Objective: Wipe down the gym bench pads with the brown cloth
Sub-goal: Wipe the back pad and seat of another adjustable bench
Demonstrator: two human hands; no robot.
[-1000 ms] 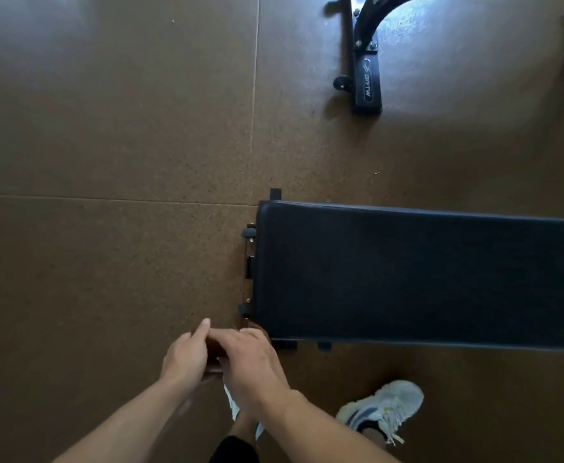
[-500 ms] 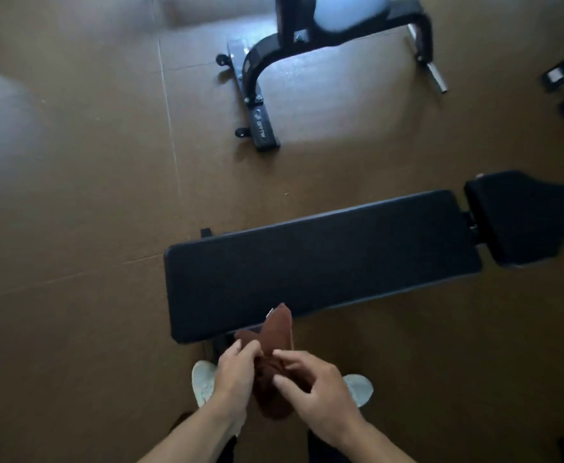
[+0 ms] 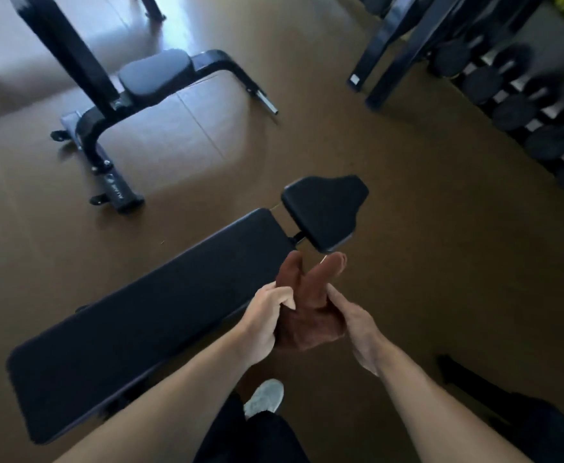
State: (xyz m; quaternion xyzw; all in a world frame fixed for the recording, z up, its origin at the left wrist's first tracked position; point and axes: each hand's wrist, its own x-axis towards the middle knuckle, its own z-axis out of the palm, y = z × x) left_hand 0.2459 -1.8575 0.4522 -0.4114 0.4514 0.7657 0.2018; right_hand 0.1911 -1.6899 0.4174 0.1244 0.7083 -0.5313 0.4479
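A brown floor (image 3: 407,228) with faint seams carries everything here. A flat gym bench stands on it, running diagonally: its long black back pad (image 3: 147,315) stretches from lower left toward the centre, and the smaller seat pad (image 3: 324,212) sits just beyond its upper end, joined by a short bar. Well apart at upper left stands a second black frame (image 3: 107,128) with a small pad (image 3: 155,75) on top and a foot bar resting on the floor. At upper right a dumbbell rack (image 3: 524,105) stands near dark posts (image 3: 394,55). A pale shoe (image 3: 264,397) rests on the floor beside the bench.
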